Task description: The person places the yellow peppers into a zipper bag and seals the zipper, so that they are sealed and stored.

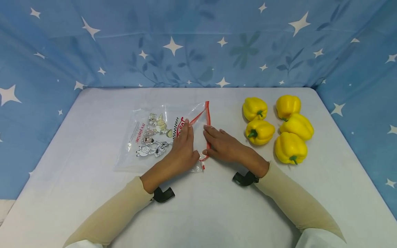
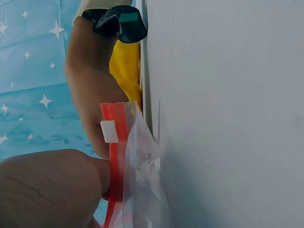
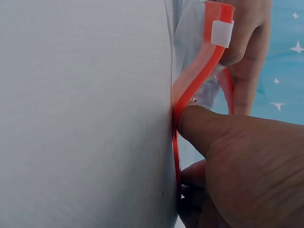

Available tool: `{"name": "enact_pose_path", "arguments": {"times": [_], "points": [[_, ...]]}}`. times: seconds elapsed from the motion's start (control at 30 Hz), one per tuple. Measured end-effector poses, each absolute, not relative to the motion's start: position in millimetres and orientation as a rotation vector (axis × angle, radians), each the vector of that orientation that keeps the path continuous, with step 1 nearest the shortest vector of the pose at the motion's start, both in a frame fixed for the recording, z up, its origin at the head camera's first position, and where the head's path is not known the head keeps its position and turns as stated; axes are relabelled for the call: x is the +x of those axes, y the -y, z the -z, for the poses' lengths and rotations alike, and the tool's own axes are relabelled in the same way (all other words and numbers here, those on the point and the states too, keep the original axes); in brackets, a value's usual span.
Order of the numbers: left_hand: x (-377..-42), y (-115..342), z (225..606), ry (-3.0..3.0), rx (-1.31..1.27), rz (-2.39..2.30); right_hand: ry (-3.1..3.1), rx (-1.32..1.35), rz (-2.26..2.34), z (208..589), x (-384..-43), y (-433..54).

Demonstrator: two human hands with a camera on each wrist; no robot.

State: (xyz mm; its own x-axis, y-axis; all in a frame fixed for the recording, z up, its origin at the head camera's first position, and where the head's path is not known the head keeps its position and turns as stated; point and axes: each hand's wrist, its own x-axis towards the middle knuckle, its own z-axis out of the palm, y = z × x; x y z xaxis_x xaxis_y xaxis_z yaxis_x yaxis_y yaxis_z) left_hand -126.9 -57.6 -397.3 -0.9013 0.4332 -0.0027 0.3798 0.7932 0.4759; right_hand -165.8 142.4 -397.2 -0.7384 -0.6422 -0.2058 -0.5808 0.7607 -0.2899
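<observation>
- Step in hand: judged from the hands' placement, the clear zip bag [image 1: 159, 133] is having its mouth spread. The bag lies flat on the white table [image 1: 198, 210], left of center, with its mouth facing right.
- Left hand [image 1: 183, 151]: fingers extended, lying across the upper panel; thumb out toward the red zip strip [image 1: 208, 115]. No firm grip is visible; whether the thumb pinches the film cannot be told.
- Right hand [image 1: 224, 144]: fingers nearly straight, set at the mouth. The right-wrist view shows the thumb touching the strip's lower run, near the table.
- Next move: appears to call for holding the lower edge down while drawing the upper edge back to widen the gap.
- Slider: the white zip slider [image 2: 109, 131] sits near the end of the strip closest to the person. Avoid dragging it along the strip.
- Surroundings: five yellow bell peppers [image 1: 291, 148] stand to the right, in groups of two and three. A blue star-print curtain [image 1: 198, 44] borders the table.
- Obstructions: the right hand occupies the space between mouth and peppers; the limp film may fold back if released.
</observation>
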Motion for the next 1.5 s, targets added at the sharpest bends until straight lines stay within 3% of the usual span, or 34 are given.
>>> {"name": "enact_pose_path", "arguments": {"times": [0.4,1.1,1.5], "points": [[-128,63,401,-2.795,0.659,-0.504,-2.662,-0.962,0.309,398,-166,-143],[-132,67,401,-2.781,0.526,-0.662,-2.684,-0.902,0.333,397,-166,-144],[-132,68,405,-2.776,0.543,-0.690,-3.002,-1.080,0.337,349,-155,-185]]}}
